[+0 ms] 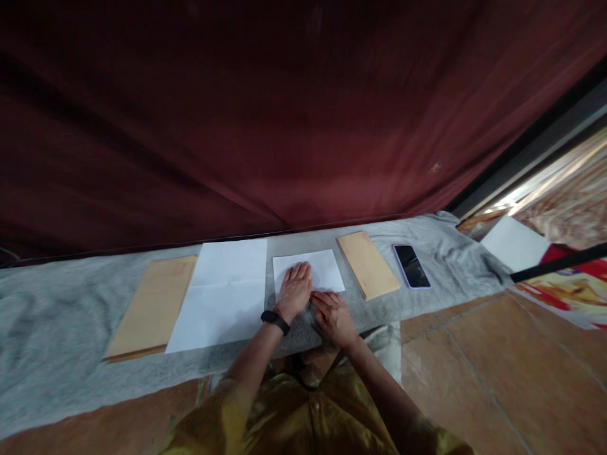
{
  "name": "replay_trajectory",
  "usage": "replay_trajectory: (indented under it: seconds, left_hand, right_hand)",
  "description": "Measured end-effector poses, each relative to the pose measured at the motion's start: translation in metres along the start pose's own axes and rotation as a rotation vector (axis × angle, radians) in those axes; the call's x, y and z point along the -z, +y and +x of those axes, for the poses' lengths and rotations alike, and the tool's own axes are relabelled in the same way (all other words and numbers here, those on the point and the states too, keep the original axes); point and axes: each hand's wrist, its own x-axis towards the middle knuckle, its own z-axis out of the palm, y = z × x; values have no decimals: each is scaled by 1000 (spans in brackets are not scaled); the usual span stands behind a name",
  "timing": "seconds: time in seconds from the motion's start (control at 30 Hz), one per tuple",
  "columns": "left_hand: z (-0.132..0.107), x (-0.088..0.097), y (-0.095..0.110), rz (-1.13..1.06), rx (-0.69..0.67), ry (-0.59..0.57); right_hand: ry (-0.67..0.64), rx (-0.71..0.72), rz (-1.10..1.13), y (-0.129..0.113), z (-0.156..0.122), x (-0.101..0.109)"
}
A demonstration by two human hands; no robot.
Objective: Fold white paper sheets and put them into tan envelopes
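A white sheet of paper [327, 268], which looks folded, lies on the grey cloth in front of me. My left hand [296, 289] rests flat on it with outstretched fingers, a black band around the wrist. At the sheet's near edge, my right hand [333, 316] has its fingers bent and together, pressing on that edge beside the left hand. To the left are larger white paper [227, 297] and a stack of brown envelopes [149, 303] partly beside it. More brown envelopes [368, 264] lie to the right of the folded sheet.
A phone with a light purple case [411, 266] lies on the grey cloth [57, 328], right of the envelopes. A dark red curtain [284, 126] hangs behind the cloth-covered surface. Tiled floor [474, 354] shows in front, with colourful printed material [573, 287] at the far right.
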Motion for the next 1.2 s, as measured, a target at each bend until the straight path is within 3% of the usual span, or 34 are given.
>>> replay_trajectory:
  seconds: [0.33,0.8,1.0,1.2]
  left_hand:
    - [13,-8,-2,35,21,5]
    - [6,-16,-2,16,-5,122]
    - [-11,-19,-1,22,-3,107]
    - [-47,-18,6,30,5,165]
  right_hand:
    - [-1,0,20,2,-1,-1]
    - [5,-12,5,-3,1,3]
    - [55,-7,16,-6,5,5]
    - [94,-45,19,-3,4,1]
